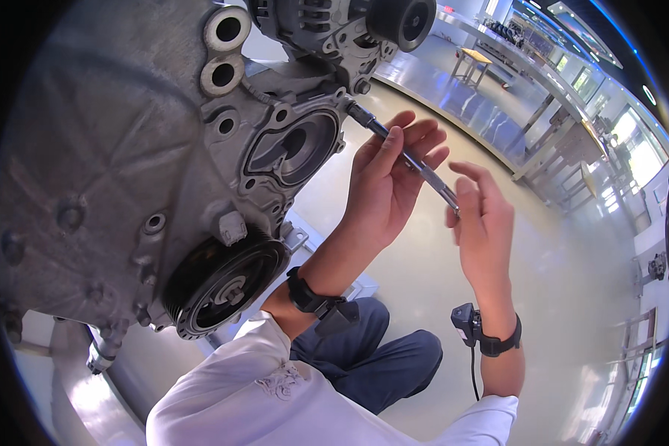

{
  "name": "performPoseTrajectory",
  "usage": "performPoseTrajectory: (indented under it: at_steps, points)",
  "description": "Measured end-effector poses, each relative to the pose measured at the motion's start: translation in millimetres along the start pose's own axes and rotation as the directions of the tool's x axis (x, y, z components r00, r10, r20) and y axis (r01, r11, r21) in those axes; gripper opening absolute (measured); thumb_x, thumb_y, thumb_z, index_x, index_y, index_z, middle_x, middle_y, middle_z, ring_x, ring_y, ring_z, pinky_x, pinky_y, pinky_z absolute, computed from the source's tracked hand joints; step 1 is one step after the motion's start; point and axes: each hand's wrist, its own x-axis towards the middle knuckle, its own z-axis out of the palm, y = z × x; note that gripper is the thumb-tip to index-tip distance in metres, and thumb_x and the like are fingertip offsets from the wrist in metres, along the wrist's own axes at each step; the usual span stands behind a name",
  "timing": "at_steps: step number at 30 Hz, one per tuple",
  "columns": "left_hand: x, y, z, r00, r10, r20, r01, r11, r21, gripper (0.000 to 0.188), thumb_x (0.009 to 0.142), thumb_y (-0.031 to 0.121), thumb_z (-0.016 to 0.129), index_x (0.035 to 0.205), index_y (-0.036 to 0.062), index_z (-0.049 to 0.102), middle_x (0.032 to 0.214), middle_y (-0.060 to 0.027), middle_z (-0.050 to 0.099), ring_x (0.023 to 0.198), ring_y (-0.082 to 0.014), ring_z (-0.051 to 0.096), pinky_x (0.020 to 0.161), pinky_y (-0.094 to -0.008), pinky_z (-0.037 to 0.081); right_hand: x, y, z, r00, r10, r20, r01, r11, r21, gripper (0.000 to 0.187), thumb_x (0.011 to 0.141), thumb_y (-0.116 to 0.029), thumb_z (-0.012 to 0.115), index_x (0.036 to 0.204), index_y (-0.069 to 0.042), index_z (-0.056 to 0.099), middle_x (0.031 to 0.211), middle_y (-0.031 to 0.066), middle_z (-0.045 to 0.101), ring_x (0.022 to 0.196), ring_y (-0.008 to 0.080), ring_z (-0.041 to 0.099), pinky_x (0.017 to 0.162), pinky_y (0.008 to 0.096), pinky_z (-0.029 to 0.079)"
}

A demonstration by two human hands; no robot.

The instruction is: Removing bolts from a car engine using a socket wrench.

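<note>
A slim metal socket extension bar (429, 175) slants down to the right from the engine block (119, 141). The dark socket (361, 114) on its upper end meets the rim of a round water pump housing opening (293, 147); the fastener under it is hidden. My left hand (386, 182) steadies the shaft about its middle, thumb against it and fingers curved loosely behind. At the bar's lower end, my right hand (487, 223) pinches with thumb and fingers, slightly blurred.
Below the opening sits a black ribbed pulley (227, 282). An alternator (312, 30) with its pulley (403, 21) juts out above. Behind stand a long metal workbench (543, 126) and a wooden-topped stool (474, 56). Both wrists wear black strapped devices (323, 301).
</note>
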Motion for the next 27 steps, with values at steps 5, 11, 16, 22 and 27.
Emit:
performPoseTrajectory:
  at_steps: [5,11,16,22,27]
  points:
    - [6,0,-3,0.997,0.004,0.080,0.014,0.975,-0.220,0.027,0.094,0.017,0.040,0.117,0.0057,0.047,0.120,-0.0109,0.051,0.119,-0.0242,0.044,0.101,-0.0432,0.034,0,-4,1,0.997,-0.028,-0.075,0.022,0.997,-0.075,0.014,0.084,-0.013,0.058,0.090,0.000,0.054,0.053,0.0043,0.051,0.046,0.0089,0.045,0.048,0.0226,0.036]
    - [-7,-10,5,0.978,-0.187,0.088,0.205,0.930,-0.306,0.020,0.092,0.016,0.042,0.111,0.0099,0.049,0.115,-0.0095,0.052,0.116,-0.0269,0.043,0.098,-0.0416,0.035,3,16,6,0.888,-0.399,-0.230,0.374,0.916,-0.147,0.013,0.083,-0.012,0.059,0.082,-0.001,0.054,0.051,0.0047,0.048,0.046,0.0072,0.042,0.046,0.0221,0.035]
    - [3,-9,9,0.993,-0.111,0.038,0.117,0.926,-0.360,0.011,0.092,0.012,0.041,0.097,0.0109,0.051,0.093,-0.0021,0.057,0.104,-0.0198,0.051,0.098,-0.0433,0.037,-7,11,-10,0.983,0.183,-0.022,-0.178,0.973,0.146,0.042,0.091,-0.035,0.047,0.070,0.000,0.053,0.049,0.0011,0.047,0.042,0.0042,0.035,0.041,0.0209,0.025]
    - [6,-10,7,0.991,-0.103,0.080,0.127,0.907,-0.402,0.011,0.092,0.014,0.042,0.095,0.0108,0.052,0.088,-0.0022,0.058,0.099,-0.0203,0.054,0.096,-0.0421,0.038,-8,8,-10,0.987,0.158,-0.002,-0.156,0.978,0.139,0.035,0.088,-0.030,0.054,0.071,0.000,0.054,0.050,0.0014,0.047,0.043,0.0051,0.036,0.041,0.0206,0.026]
    - [1,-2,7,0.986,-0.165,0.038,0.167,0.984,-0.067,0.015,0.092,0.023,0.046,0.091,0.0107,0.055,0.091,-0.0055,0.059,0.097,-0.0172,0.054,0.086,-0.0370,0.044,-7,4,5,0.933,-0.290,-0.215,0.249,0.949,-0.195,0.018,0.082,-0.015,0.061,0.077,0.000,0.054,0.054,0.0047,0.051,0.046,0.0092,0.046,0.047,0.0203,0.037]
